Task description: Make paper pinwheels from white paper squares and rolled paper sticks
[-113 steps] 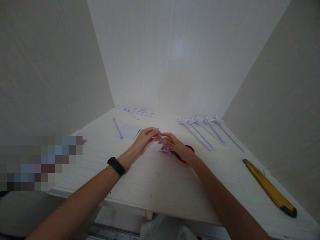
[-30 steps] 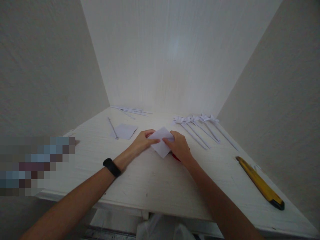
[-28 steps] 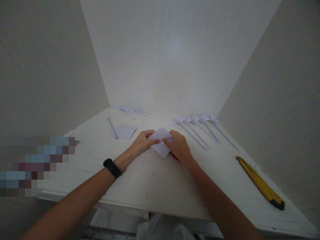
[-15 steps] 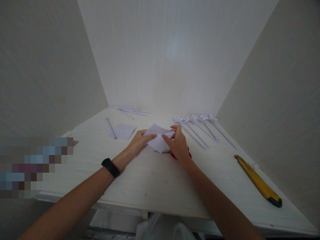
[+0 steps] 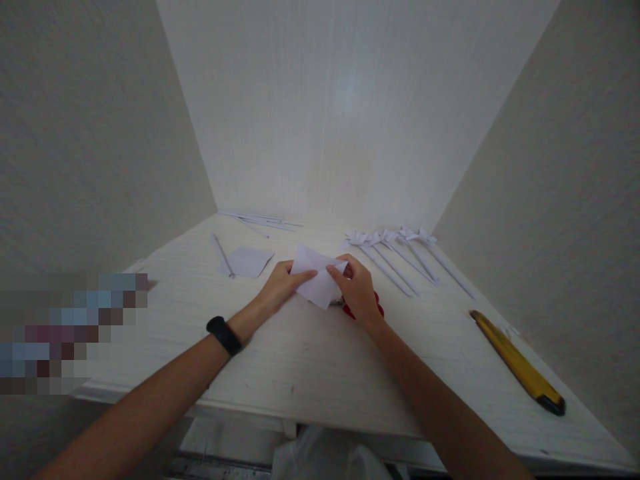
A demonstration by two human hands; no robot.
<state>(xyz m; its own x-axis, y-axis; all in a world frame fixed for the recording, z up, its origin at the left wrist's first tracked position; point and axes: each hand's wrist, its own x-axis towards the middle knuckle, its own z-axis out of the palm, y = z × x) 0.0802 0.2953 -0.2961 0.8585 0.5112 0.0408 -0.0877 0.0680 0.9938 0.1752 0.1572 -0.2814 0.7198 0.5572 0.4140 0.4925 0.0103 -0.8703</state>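
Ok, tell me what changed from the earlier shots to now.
The white paper, first a narrow folded piece, now is an open sheet; left hand and right hand kept hold and tipped its far edge up. Scissors, paper flowers, spare square and yellow cutter stayed put.

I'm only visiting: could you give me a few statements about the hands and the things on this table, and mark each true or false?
1. The left hand and the right hand both hold the white paper with their fingers. True.
2. The yellow knife lies at the left side of the table. False: it lies at the right side.
3. A black band sits on the left wrist. True.
4. The scissors have blue handles. False: the handles are red, mostly hidden under the right hand.
5. Paper-topped sticks lie in a row beyond the right hand. True.
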